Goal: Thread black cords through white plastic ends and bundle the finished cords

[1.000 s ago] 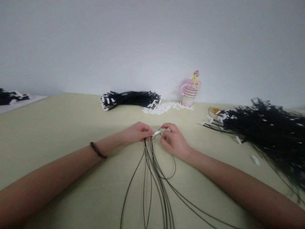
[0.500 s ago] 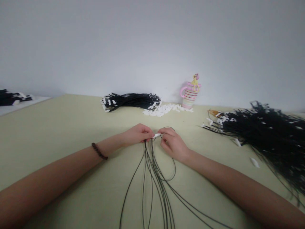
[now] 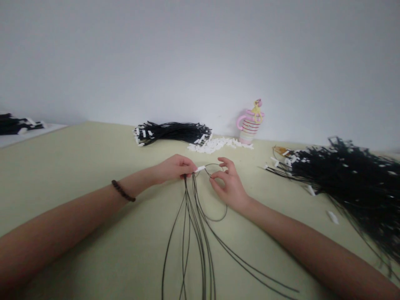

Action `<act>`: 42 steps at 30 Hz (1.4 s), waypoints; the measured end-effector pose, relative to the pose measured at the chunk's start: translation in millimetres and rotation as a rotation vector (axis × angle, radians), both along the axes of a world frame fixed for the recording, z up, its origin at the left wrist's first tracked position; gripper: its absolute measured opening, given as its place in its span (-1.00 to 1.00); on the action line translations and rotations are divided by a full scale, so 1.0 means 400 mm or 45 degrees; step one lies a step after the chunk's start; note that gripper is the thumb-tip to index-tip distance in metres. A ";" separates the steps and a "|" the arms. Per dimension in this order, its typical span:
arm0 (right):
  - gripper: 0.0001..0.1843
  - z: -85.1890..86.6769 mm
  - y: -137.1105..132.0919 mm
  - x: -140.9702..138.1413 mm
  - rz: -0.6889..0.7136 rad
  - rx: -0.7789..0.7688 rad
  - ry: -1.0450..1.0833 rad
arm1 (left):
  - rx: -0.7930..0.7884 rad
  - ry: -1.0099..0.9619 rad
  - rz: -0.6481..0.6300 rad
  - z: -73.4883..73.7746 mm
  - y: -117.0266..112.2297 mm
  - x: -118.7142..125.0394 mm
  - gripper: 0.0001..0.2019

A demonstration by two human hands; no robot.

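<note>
Several thin black cables (image 3: 201, 233) hang down toward me from the fingers of my left hand (image 3: 176, 168), which is closed on them. A small white connector (image 3: 200, 169) sticks out to the right of its fingertips. From the connector a black wire loops over to my right hand (image 3: 230, 185). There the thumb and index finger pinch the wire, with the other fingers raised. The cable ends inside my left hand are hidden.
A bundle of black cables with white ends (image 3: 173, 132) lies at the back, beside a heap of white connectors (image 3: 215, 144) and a pink striped mug (image 3: 250, 127). A large cable pile (image 3: 350, 175) covers the right side. One loose white piece (image 3: 333, 217) lies near it.
Both hands have shifted slightly; the left moved left and up with the connector. My right fingers have drawn off the connector, opening the wire loop between them.
</note>
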State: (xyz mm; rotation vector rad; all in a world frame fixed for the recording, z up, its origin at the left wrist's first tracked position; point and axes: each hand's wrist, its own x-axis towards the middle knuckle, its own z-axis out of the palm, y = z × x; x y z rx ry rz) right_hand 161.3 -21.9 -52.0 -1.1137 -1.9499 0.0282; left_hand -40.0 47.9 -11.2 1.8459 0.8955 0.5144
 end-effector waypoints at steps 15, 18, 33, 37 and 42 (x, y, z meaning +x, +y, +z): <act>-0.78 0.007 0.060 0.029 0.467 -0.996 0.922 | 0.281 0.146 -0.403 0.136 -0.046 -0.042 -0.80; -0.77 0.030 0.070 0.058 0.519 -1.166 1.108 | 0.221 0.215 -0.477 0.103 -0.050 -0.018 -0.77; -0.76 0.042 0.001 0.008 -0.088 0.097 0.089 | 0.051 0.149 -0.103 -0.032 -0.014 0.010 -0.70; -0.87 0.036 -0.031 -0.039 0.145 -0.308 -0.092 | 0.090 0.084 0.061 -0.041 -0.023 0.021 -0.72; -0.70 0.011 -0.015 -0.069 0.110 -0.615 -0.073 | 0.097 0.052 0.107 -0.038 -0.033 0.027 -0.76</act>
